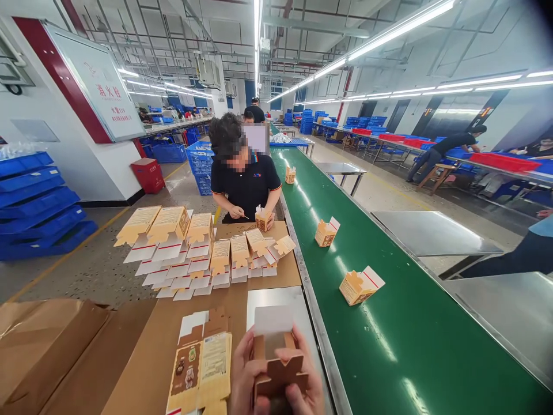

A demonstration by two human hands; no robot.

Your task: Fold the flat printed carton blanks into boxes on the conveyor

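Note:
Between my two hands is a small cardboard box (280, 370), its brown inner flaps facing me and a white flap standing up at the far side. My left hand (247, 372) wraps around its left side. On the right side my right hand (309, 377) grips it, with fingers over the brown flaps. Left of my hands lie flat, unfolded carton blanks (201, 366), printed in yellow and brown. Farther off, a pile of partly folded boxes (190, 248) covers the cardboard-topped table (142, 357).
A green conveyor belt (380, 323) runs along my right, carrying several open boxes, the nearest box (359, 286) among them. Across the table a co-worker (246, 178) holds another box (261, 219). Brown paper sacks (47, 346) lie at left; blue crates (38, 202) stand behind. Metal tables (436, 230) flank the belt.

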